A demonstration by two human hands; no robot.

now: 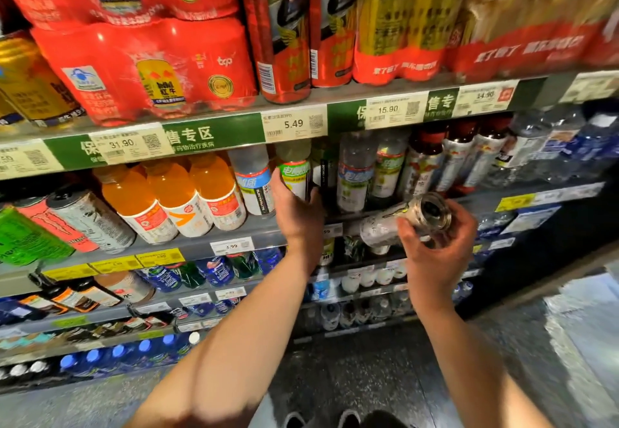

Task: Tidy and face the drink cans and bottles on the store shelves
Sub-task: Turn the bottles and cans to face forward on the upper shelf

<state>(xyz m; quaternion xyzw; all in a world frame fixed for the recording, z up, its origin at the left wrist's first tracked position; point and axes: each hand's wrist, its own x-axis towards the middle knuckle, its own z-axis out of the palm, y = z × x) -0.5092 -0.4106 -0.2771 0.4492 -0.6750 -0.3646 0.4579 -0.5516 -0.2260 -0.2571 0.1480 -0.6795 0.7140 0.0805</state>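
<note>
Right hand grasping silver can tipped sideways, near shelf edge | left hand grasping green-labelled bottle upright on shelf, left of can

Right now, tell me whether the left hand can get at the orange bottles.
Probably yes: the left hand grips a green-label bottle on the same shelf, and the orange bottles stand unblocked at the shelf front beside it.

Tiered grey metal store shelving fills the view — green and yellow price strips along its edges — above a dark speckled floor.
</note>
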